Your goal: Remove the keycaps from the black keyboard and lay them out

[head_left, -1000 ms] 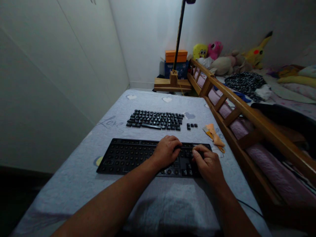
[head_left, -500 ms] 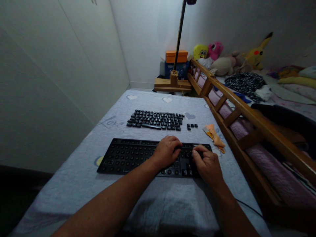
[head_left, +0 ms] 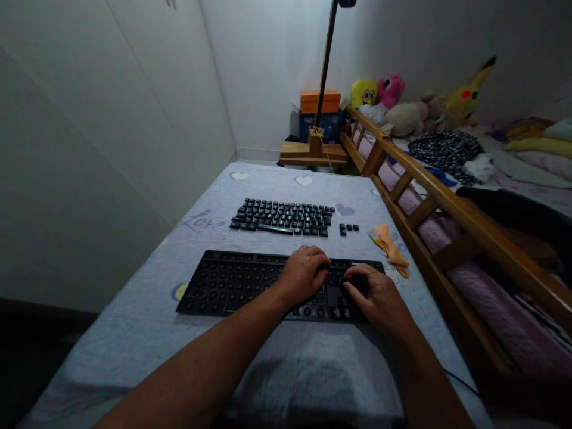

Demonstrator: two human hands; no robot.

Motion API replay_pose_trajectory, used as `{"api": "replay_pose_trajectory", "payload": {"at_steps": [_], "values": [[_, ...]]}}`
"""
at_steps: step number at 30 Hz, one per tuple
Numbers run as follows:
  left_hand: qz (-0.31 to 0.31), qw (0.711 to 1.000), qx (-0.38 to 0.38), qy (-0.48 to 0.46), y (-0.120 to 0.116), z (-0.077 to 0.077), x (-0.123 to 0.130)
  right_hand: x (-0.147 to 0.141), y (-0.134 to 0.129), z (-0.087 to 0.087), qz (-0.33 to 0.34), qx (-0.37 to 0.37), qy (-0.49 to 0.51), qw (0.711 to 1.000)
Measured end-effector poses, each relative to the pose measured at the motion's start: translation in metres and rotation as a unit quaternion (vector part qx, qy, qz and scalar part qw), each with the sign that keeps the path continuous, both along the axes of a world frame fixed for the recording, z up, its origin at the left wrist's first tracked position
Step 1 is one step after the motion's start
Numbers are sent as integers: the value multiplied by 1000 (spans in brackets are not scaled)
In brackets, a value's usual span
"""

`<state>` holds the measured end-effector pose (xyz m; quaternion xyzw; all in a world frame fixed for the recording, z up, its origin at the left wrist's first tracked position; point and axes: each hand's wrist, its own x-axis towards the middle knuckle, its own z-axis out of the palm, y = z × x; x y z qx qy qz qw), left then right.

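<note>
A black keyboard [head_left: 250, 286] lies across the cloth-covered surface, much of its main field stripped to bare switch mounts. My left hand [head_left: 305, 275] rests over its right-centre part, fingers curled down onto it and thumb tucked in. To its right, my right hand [head_left: 375, 293] has thumb and forefinger bent together in a pinch at a small dark keycap in the keyboard's navigation area; the fingertips partly hide it. A few arrow keycaps [head_left: 340, 312] still sit at the lower right. Behind the keyboard, removed keycaps [head_left: 286, 215] lie in keyboard-like rows, with several smaller keycaps [head_left: 348, 227] apart from them.
An orange cloth and brush-like item [head_left: 389, 250] lies at the right. Along that side runs a wooden bed rail [head_left: 429, 179]. A wooden stand [head_left: 313, 154] with a black pole is at the far end, and white cabinet doors [head_left: 134, 119] rise on the left.
My right hand has shifted slightly left and its wrist has turned, with thumb and forefinger now at a different spot on the keyboard. My left hand has stayed in place.
</note>
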<state>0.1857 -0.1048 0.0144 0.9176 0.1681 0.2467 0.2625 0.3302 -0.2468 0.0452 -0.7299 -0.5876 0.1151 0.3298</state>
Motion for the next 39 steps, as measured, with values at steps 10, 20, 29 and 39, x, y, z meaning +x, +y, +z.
{"api": "replay_pose_trajectory", "payload": {"at_steps": [10,20,29,39], "values": [[2,1000,0,-5,0,-1,0,5,1,-7,35,-14,-18,999],[0,1000,0,-9,0,-2,1,10,9,-2,23,-66,-24,997],[-1,1000,0,-4,0,0,1,13,17,6,48,-115,-49,991],[-1,1000,-1,2,0,0,1,13,24,17,49,-153,-18,987]]}}
